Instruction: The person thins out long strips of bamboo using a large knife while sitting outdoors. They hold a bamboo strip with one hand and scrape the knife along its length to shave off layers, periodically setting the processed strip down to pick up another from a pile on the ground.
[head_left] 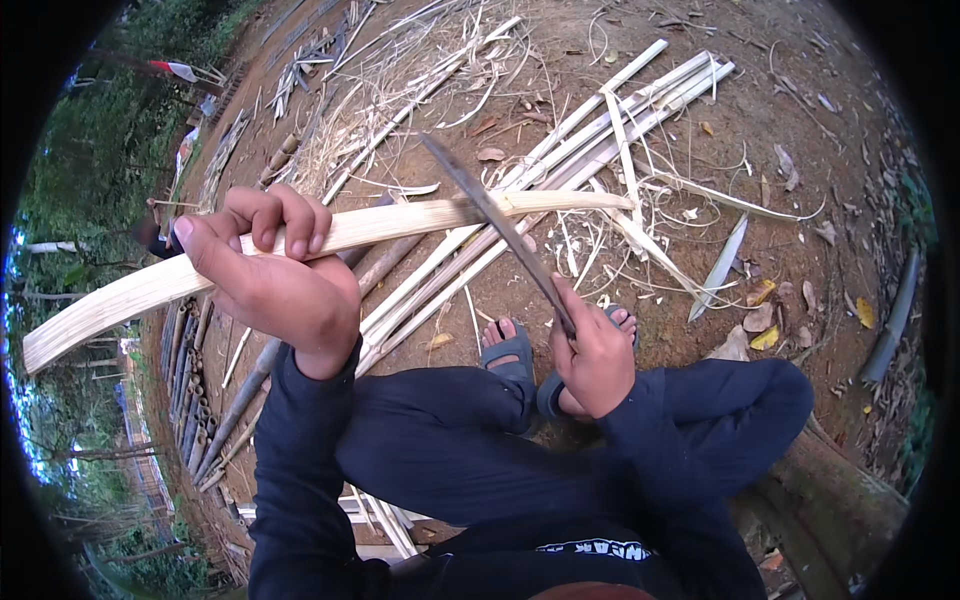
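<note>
My left hand point(272, 272) grips a long pale bamboo strip point(400, 222), held roughly level from the far left to the middle of the view. My right hand point(594, 358) is closed on the handle of a dark long-bladed knife point(485, 212). The blade slants up and left and crosses the strip near its right end, resting against it. My crossed legs in dark trousers and blue sandals point(510, 350) lie below the hands.
Several split bamboo strips point(600, 130) lie on the bare dirt ahead, with thin shavings point(420, 60) and dry leaves around them. Round bamboo poles point(185, 400) are stacked at the left. A log seat point(850, 490) is at the lower right. Trees border the left.
</note>
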